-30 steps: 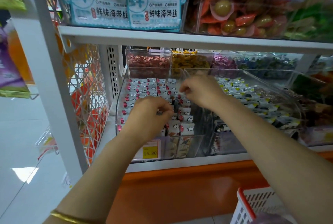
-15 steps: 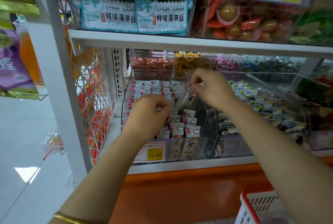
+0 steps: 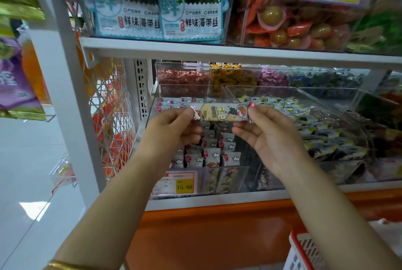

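Barely pinched snack packet (image 3: 221, 112) by both ends, left hand (image 3: 171, 132) & right hand (image 3: 267, 137); w/ slack fingertips could've dropped into bin (image 3: 243, 175) below.

Snack packet (image 3: 221, 112): glossy printed plastic film, crinkled sealed ends. Near bin (image 3: 219, 179): clear hard plastic, smooth, reflective. Shelf edge (image 3: 217, 52): white painted metal, matt. Orange base panel (image 3: 206, 232): smooth, slight sheen. Price tag (image 3: 185, 186): yellow paper behind clear sleeve. Bangle (image 3: 63, 265): shiny gold metal. Basket (image 3: 304, 252), near right: red-and-white plastic.
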Demonstrator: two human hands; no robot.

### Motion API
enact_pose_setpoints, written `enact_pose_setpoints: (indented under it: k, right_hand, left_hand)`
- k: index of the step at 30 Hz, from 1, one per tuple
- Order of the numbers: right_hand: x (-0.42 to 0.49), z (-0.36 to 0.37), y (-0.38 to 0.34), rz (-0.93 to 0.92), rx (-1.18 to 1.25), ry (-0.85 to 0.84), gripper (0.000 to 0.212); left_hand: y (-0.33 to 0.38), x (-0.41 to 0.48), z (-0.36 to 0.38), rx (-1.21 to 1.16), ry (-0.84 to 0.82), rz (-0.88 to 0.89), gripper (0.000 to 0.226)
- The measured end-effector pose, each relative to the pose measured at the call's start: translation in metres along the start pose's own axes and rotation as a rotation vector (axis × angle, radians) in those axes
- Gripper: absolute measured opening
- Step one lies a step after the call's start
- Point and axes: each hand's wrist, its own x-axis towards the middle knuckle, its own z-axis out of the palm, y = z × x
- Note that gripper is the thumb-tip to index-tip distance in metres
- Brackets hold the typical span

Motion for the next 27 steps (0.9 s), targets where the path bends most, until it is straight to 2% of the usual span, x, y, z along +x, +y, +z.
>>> enact_pose_setpoints:
  k: [3,6,12,17,20,24,27]
  right_hand:
    - [0.000,-0.004,0.000,0.083,0.103,-0.070,0.019]
    - [0.002,-0.003,0.005,0.060,0.099,-0.051,0.025]
    - [0.003,-0.006,0.011,0.029,0.150,0.017,0.013]
    - [0.003,-0.007,0.013,-0.189,-0.148,0.046,0.019]
    - [0.001,-0.007,0.011,-0.177,-0.120,0.004,0.005]
    - [0.001,-0.007,0.013,-0.261,-0.301,0.033,0.009]
    - [0.002,-0.007,0.013,-0.294,-0.368,0.018,0.017]
  left_hand:
    - [0.002,-0.001,0.000,-0.094,-0.012,-0.045,0.020]
    - [0.000,-0.002,0.001,-0.044,-0.010,-0.045,0.025]
    - [-0.002,0.000,-0.004,-0.078,-0.012,-0.019,0.015]
    - [-0.005,-0.001,-0.004,-0.008,-0.038,0.069,0.005]
    - [-0.005,-0.001,-0.007,0.007,-0.029,0.096,0.005]
    - [-0.002,-0.002,-0.007,0.000,-0.078,0.095,0.015]
    - [0.002,-0.004,-0.005,-0.056,-0.114,0.054,0.010]
